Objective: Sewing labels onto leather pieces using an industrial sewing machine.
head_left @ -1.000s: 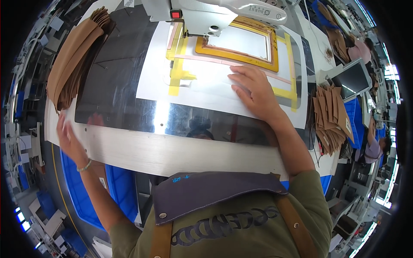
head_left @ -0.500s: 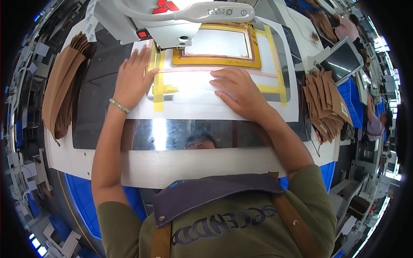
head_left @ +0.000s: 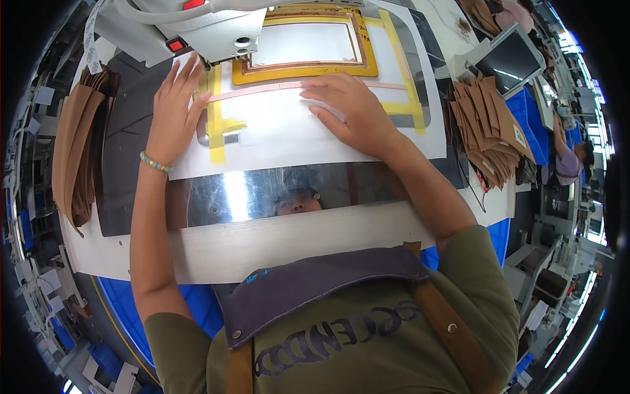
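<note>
- Well to the left of the yellow frame (head_left: 302,73), folded brown pieces (head_left: 79,148) lay on the surface (head_left: 203,253).
- Left of the frame, the left hand (head_left: 174,115) rested palm down at the sheet's edge, near the machine head (head_left: 220,41); its grip was open, fingers slightly spread, grasping nothing.
- Just in front of the frame, the pink strip (head_left: 259,90) crossed the white sheet (head_left: 275,141); steadying them seemed the step in hand.
- Before the frame's right half, the right hand (head_left: 354,111) curved loosely, thumb apart, fingertips at the strip, nothing pinched; I couldn't tell how hard it pressed.
- The next move seemed to call for even pressure, fingers clear of the machine.

Both arms (head_left: 152,230) forward, fingers (head_left: 328,84) unclenched
</note>
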The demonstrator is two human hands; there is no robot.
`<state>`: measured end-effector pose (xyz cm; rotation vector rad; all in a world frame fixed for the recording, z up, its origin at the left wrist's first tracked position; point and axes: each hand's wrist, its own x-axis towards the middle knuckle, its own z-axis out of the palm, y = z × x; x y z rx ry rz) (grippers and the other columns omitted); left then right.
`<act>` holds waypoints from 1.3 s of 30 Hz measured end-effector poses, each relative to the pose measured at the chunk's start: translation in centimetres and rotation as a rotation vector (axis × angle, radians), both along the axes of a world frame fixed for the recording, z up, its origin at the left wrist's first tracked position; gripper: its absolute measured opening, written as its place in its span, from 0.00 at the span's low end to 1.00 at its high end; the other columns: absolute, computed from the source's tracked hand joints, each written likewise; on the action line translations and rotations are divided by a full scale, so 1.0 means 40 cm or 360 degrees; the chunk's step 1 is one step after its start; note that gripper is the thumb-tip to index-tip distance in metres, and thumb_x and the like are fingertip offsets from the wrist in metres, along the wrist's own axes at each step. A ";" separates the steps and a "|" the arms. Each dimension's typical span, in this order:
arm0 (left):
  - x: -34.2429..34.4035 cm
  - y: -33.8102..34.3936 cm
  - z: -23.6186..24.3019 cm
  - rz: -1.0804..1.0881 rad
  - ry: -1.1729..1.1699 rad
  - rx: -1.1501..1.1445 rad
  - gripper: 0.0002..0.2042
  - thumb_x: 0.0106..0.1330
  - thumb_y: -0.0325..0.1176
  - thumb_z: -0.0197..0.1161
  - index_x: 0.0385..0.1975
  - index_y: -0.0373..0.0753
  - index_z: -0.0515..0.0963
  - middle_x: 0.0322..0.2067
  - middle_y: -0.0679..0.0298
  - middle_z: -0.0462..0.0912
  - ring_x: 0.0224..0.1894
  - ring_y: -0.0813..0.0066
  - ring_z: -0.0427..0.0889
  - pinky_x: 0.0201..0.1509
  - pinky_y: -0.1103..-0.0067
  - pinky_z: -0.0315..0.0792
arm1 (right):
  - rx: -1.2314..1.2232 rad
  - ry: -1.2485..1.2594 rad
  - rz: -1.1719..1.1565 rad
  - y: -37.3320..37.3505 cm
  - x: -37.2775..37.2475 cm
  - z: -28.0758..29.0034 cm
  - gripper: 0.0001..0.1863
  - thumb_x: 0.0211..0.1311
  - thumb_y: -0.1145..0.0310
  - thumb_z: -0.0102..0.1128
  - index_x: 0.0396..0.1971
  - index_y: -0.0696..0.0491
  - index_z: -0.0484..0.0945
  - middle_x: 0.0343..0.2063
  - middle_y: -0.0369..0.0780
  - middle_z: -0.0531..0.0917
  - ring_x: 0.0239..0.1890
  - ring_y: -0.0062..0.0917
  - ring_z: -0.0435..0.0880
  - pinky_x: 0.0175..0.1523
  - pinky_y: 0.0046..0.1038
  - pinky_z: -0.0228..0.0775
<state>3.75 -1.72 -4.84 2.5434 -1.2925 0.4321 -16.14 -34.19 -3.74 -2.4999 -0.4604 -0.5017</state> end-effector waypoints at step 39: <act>-0.149 -0.085 0.032 0.0043 0.1035 -0.0568 0.11 0.68 0.35 0.74 0.33 0.32 0.85 0.27 0.64 0.79 0.34 0.73 0.76 0.40 0.77 0.72 | -0.0108 0.0264 -0.0019 -0.044 -0.013 0.058 0.13 0.72 0.65 0.69 0.50 0.55 0.87 0.48 0.41 0.84 0.53 0.36 0.82 0.58 0.36 0.74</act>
